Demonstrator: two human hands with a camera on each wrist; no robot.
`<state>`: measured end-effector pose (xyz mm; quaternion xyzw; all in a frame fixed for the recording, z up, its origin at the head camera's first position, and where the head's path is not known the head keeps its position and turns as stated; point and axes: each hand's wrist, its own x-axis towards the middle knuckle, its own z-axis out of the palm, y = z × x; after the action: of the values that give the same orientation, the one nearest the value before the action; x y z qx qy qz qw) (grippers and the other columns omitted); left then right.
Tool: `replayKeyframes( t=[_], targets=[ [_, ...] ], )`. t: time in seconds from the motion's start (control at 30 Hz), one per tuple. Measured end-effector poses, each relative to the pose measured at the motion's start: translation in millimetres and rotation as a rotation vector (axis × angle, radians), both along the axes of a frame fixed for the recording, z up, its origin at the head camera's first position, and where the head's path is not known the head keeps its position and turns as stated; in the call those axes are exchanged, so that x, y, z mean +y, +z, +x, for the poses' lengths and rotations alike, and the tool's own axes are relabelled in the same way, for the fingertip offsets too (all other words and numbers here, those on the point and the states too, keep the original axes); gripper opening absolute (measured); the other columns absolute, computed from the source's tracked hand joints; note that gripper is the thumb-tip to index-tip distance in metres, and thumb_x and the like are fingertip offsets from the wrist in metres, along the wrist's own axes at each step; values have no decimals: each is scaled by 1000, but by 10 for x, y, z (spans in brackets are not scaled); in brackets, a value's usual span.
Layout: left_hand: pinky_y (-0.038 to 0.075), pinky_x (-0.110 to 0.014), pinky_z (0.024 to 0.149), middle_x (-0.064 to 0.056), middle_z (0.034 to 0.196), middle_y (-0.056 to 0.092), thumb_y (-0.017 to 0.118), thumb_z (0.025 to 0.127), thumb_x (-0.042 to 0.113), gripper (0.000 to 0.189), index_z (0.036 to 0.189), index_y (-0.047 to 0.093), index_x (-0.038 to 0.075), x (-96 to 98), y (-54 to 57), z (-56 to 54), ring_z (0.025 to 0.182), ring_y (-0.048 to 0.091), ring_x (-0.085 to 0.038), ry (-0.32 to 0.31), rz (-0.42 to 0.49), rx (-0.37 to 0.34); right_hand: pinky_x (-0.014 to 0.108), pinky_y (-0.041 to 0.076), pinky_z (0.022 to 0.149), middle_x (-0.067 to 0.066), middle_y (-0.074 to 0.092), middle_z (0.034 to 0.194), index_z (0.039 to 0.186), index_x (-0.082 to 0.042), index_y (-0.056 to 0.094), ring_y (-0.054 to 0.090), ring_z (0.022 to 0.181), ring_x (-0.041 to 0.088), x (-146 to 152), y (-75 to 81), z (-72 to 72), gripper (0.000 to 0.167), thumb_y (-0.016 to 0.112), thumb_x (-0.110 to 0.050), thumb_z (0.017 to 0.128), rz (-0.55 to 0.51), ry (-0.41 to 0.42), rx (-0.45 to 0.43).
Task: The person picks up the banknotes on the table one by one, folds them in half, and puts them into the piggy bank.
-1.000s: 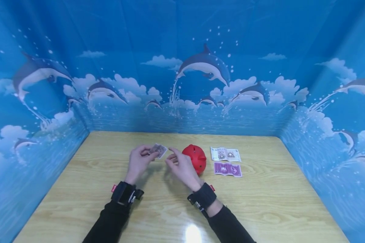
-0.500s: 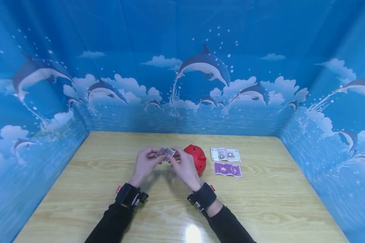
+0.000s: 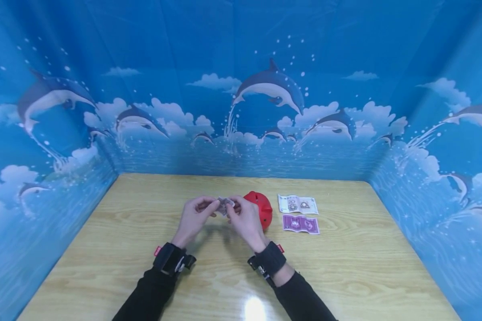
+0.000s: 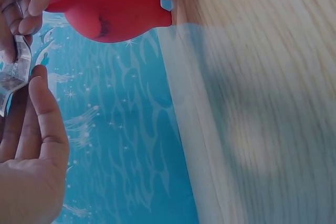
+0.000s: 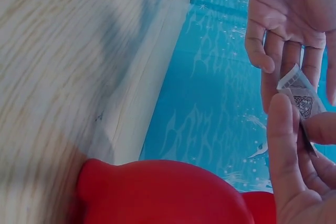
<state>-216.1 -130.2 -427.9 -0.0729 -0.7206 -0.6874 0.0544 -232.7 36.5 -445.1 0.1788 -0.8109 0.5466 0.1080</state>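
Observation:
A small creased banknote (image 3: 223, 206) is held above the table between both hands, partly covered by fingers. My left hand (image 3: 193, 217) pinches its left side, thumb on top. My right hand (image 3: 247, 221) pinches the right side between thumb and fingers. In the right wrist view the banknote (image 5: 303, 100) appears folded, with the right hand (image 5: 289, 166) below it and the left hand (image 5: 294, 19) above. A red piggy bank (image 3: 262, 207) with a slot on top stands just beyond the right hand, which hides part of it.
Right of the piggy bank, a pale banknote (image 3: 298, 204) and a purple banknote (image 3: 301, 224) lie on the wooden table (image 3: 345, 263). A blue dolphin-print curtain (image 3: 176, 89) encloses the table's back and sides.
The left hand has moved right, bringing the banknote to the right hand. The right hand's fingers have closed on the note, which now looks more folded. The piggy bank and lying notes stay put.

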Motion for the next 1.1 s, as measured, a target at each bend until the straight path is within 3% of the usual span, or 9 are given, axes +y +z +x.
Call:
replayKeyframes(
  t=[0.17,0.37,0.63,0.87,0.97,1.1],
  targets=[
    [59,-37,77,-27,104,69,66,92,5,21,106,67,-11,-2,-4,5,83,70,-18,-8,-8,20,22,55,50,12,70,80,112,-3,68,69,65,26,1,6,6,19,61,-10,96,-10,-4,-5],
    [59,-42,79,-28,105,69,67,92,5,21,106,68,-10,-10,17,24,79,68,-6,-22,-39,27,24,56,51,14,72,85,114,-3,68,70,67,32,8,4,-5,22,64,-13,95,-47,19,-17],
    [58,-45,79,-27,105,70,67,91,5,20,106,70,-8,-22,38,43,77,67,-4,-17,-64,44,43,60,61,14,73,96,119,-5,68,72,76,32,15,6,-19,28,68,-16,93,-112,93,-83],
    [57,-32,75,-25,103,71,68,91,8,21,105,71,-7,-33,-20,3,76,67,-5,6,-62,46,37,61,64,14,73,102,123,-4,66,73,84,34,22,29,-23,31,67,-11,93,-147,158,-122],
    [56,-28,73,-22,102,73,69,91,9,22,106,71,-7,-44,-32,-1,76,67,-5,8,-74,48,36,61,64,14,74,101,125,-3,66,73,85,32,25,30,-23,34,68,-13,93,-140,151,-126],
    [55,-26,73,-17,101,74,70,91,12,22,108,73,-2,-64,-128,-59,78,68,-8,7,-86,51,27,60,63,12,74,101,125,-8,66,73,85,29,32,44,-21,34,68,-16,92,-127,121,-148]
  ],
)
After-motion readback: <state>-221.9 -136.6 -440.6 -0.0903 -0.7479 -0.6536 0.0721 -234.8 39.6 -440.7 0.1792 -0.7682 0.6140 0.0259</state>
